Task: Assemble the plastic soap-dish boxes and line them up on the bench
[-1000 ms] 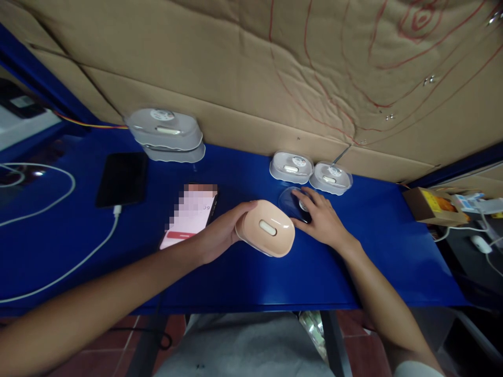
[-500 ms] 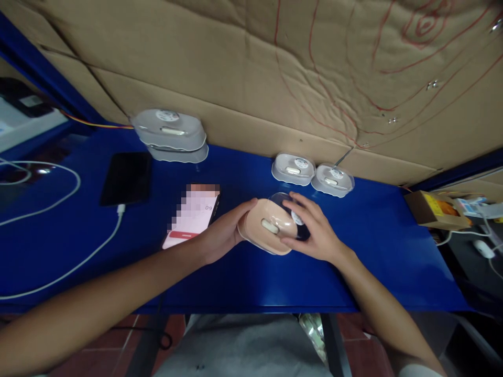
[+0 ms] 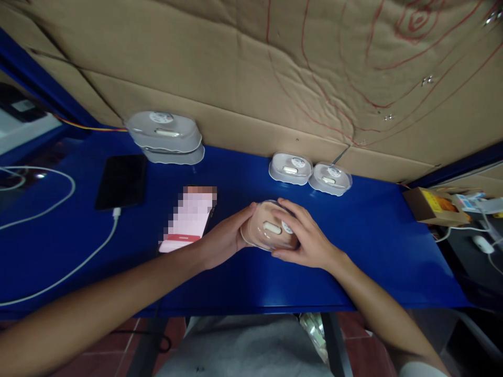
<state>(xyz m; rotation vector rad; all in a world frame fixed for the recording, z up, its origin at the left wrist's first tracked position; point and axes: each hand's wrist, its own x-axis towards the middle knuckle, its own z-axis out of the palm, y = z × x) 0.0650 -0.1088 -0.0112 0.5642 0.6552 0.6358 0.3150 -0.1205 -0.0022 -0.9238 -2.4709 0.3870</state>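
Note:
Just above the blue table, my left hand (image 3: pixel 225 240) is closed around the left end of a small beige container (image 3: pixel 247 234). A clear lid (image 3: pixel 269 241) with a white oblong handle and a round sticker lies over the container. My right hand (image 3: pixel 308 238) grips the lid's right side, fingers on top and thumb at the near edge. I cannot tell whether the lid is fully seated. A phone (image 3: pixel 188 217) with a lit screen lies left of the container, just beyond my left forearm.
Two small grey lidded containers (image 3: pixel 291 168) stand by the cardboard wall (image 3: pixel 220 78). Larger ones (image 3: pixel 167 137) are stacked at back left. A black tablet-like device (image 3: pixel 121 182) with a white cable (image 3: pixel 94 264) lies at left. A carton (image 3: pixel 426 205) sits at the right edge.
The clear lid has shifted left over the beige container and now covers it more evenly. My right hand has moved slightly left with it. The view has shifted a little.

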